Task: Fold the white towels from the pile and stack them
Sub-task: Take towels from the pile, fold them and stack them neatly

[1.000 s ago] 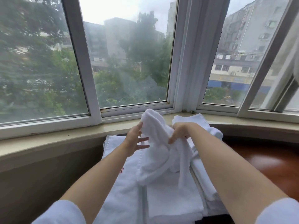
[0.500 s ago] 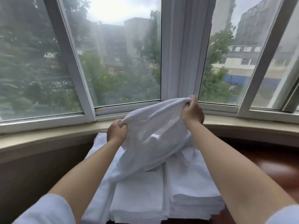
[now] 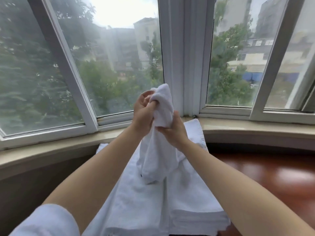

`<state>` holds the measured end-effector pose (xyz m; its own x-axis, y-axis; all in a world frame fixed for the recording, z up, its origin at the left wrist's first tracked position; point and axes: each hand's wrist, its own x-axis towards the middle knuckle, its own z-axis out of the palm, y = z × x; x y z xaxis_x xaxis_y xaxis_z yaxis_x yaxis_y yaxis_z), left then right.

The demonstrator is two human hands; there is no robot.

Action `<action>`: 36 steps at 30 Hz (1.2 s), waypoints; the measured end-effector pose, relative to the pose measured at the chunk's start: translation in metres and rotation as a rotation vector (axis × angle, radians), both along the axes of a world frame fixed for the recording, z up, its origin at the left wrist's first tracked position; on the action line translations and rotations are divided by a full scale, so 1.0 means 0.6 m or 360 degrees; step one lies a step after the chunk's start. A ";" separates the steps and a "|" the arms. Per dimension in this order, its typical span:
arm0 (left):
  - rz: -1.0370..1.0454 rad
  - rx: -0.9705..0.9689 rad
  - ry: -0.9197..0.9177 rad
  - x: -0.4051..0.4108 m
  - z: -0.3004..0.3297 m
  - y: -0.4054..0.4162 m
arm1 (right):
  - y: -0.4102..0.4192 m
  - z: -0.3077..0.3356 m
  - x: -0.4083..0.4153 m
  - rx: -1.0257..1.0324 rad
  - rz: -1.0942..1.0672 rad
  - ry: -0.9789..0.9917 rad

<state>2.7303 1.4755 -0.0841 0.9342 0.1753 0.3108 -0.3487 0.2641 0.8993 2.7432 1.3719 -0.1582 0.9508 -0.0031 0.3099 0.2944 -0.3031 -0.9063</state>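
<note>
Aloft, bunched towel (image 3: 160, 150) in both hands' grip.

Both arms raised, left hand (image 3: 144, 110) and right hand (image 3: 173, 132) gripping cloth

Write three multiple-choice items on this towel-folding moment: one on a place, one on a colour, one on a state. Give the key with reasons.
1. Where does the held towel hang?
A. Above the folded towels
B. Flat on the window ledge
C. Over the person's shoulder

2. What colour is the bare surface right of the towels?
A. Green
B. Reddish brown
C. White

3. How is the held towel?
A. Folded flat
B. Spread wide open
C. Bunched, hanging loose

Key:
1 A: its lower end dangles over the stack.
2 B: glossy reddish-brown wood shows there.
3 C: the left hand and right hand grip its gathered top close together.
</note>
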 end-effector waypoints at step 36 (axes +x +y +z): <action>-0.0233 0.0415 0.0837 -0.061 -0.106 -0.411 | -0.491 0.070 -0.078 -0.0360 -0.0517 0.0907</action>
